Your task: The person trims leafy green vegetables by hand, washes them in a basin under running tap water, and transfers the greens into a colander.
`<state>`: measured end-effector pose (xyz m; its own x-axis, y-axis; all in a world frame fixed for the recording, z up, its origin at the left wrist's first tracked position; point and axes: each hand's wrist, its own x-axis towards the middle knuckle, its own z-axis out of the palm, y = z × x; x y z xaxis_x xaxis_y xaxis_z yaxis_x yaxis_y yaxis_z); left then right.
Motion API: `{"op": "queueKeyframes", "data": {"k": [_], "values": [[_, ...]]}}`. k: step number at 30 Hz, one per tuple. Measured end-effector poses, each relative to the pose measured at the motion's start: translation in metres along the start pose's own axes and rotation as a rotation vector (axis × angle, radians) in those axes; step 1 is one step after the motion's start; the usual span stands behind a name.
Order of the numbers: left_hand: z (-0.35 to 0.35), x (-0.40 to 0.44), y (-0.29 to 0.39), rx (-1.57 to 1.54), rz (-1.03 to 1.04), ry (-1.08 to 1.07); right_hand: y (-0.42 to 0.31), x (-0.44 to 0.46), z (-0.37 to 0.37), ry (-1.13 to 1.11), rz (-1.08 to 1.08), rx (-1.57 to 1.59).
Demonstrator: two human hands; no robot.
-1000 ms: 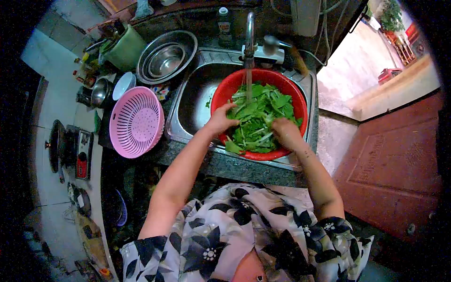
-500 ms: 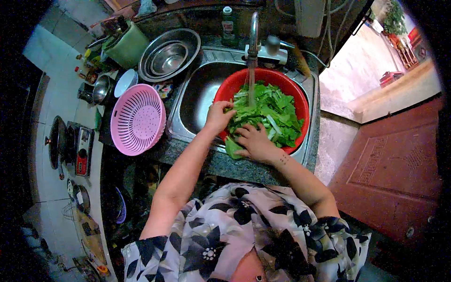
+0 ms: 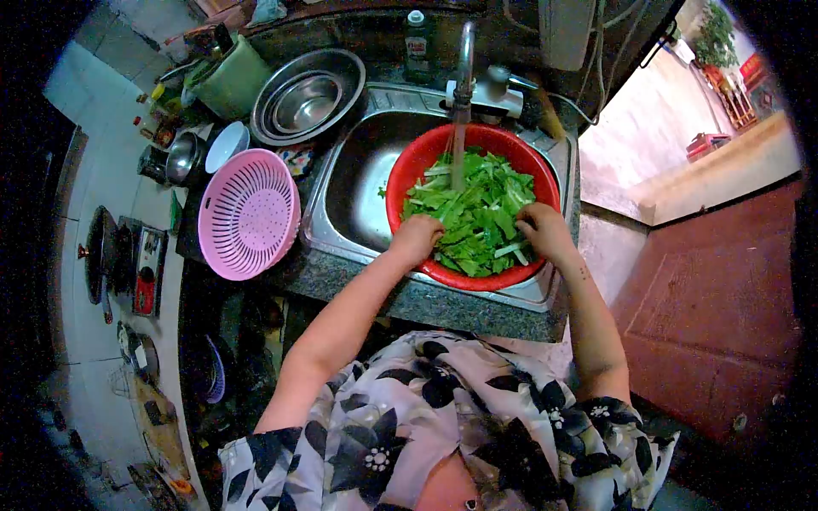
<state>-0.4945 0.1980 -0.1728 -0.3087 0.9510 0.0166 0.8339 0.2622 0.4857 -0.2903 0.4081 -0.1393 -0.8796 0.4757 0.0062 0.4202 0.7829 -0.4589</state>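
Leafy greens (image 3: pixel 479 209) fill a red basin (image 3: pixel 417 153) that stands in the steel sink (image 3: pixel 358 223). Water runs from the faucet (image 3: pixel 465 68) onto the leaves. At the basin's near left side is my left hand (image 3: pixel 417 238), its fingers curled in at the edge of the greens. My right hand (image 3: pixel 544 228) is at the basin's right side, thumb and fingers bent towards the leaves. What either hand's fingertips hold, if anything, is too small to make out.
A pink colander (image 3: pixel 250 215) sits left of the sink, with nested steel bowls (image 3: pixel 308 98) behind it and a pale blue bowl (image 3: pixel 227 147) beside them. A bottle (image 3: pixel 417 47) stands behind the sink. At the right is a reddish door (image 3: pixel 716 298).
My right hand has moved from the middle front of the greens to the basin's right side. My left hand has come down and nearer to me, and its fingers have curled in.
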Motion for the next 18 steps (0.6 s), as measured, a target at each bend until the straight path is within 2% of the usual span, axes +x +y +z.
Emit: {"op": "queueKeyframes", "data": {"k": [5, 6, 8, 11, 12, 15, 16, 18], "values": [[-0.005, 0.003, 0.007, -0.238, -0.263, 0.168, -0.03, 0.005, -0.025, 0.197, 0.172, 0.315], [-0.011, 0.005, 0.013, -0.268, -0.306, 0.214, -0.027, 0.006, -0.024, 0.26, 0.113, 0.304], [-0.024, 0.01, 0.022, -0.373, -0.393, 0.237, -0.025, 0.007, -0.024, 0.269, 0.135, 0.357], [-0.025, 0.016, 0.022, -0.548, -0.461, 0.396, -0.019, 0.009, -0.015, 0.257, 0.143, 0.41], [-0.021, 0.019, 0.013, -0.475, -0.417, 0.388, -0.015, 0.011, -0.01, 0.252, 0.141, 0.423], [-0.003, 0.033, -0.002, -0.017, -0.099, 0.499, -0.029, 0.021, 0.003, 0.263, 0.059, 0.378], [0.007, 0.038, -0.008, 0.056, -0.192, 0.332, -0.039, 0.025, 0.004, 0.16, 0.067, 0.42], [0.037, 0.048, -0.023, 0.013, -0.329, 0.145, -0.062, 0.034, 0.007, 0.14, -0.099, 0.354]]}}
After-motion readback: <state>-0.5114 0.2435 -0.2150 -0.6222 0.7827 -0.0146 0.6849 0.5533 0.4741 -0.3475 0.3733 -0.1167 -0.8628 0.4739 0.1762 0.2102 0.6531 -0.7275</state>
